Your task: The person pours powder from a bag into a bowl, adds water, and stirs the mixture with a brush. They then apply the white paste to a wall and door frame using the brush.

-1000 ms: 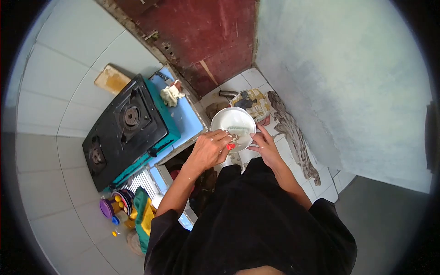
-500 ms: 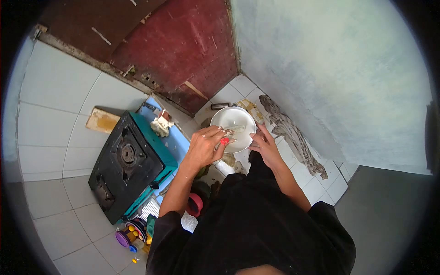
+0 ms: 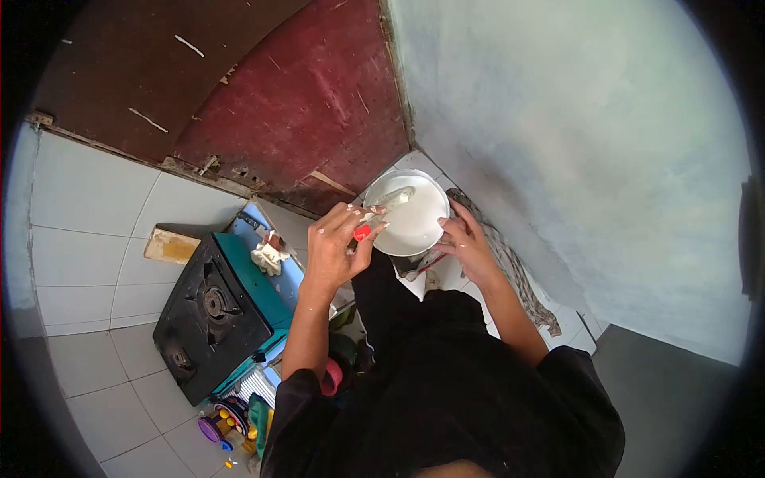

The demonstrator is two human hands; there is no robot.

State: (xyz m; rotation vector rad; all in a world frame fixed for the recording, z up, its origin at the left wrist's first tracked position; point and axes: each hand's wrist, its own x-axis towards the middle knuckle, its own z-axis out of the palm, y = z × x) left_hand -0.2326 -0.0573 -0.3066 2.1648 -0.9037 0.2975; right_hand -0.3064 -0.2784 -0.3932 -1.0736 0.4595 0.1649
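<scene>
My right hand (image 3: 468, 243) grips the near right side of a round white bowl (image 3: 437, 227), thumb on its rim. White paint (image 3: 416, 221) lies inside the bowl. Over the bowl's left side, my left hand (image 3: 339, 243) is closed on a paintbrush (image 3: 392, 198). White paint coats the brush's head, which rests inside the bowl near the far left wall. A red part shows between the left thumb and fingers. White specks dot the fingers of the left hand.
A black-topped two-burner stove (image 3: 209, 311) stands at the left on a blue surface, with a stained white cloth (image 3: 269, 258) behind it. A striped cloth (image 3: 510, 251) lies on the tiles along the pale wall (image 3: 574, 159). A red and brown door panel (image 3: 303, 103) is ahead.
The bowl has come slightly higher and shows more of its white contents. My left hand has shifted left, and the brush now points toward the far side. A dark trouser leg has come forward below.
</scene>
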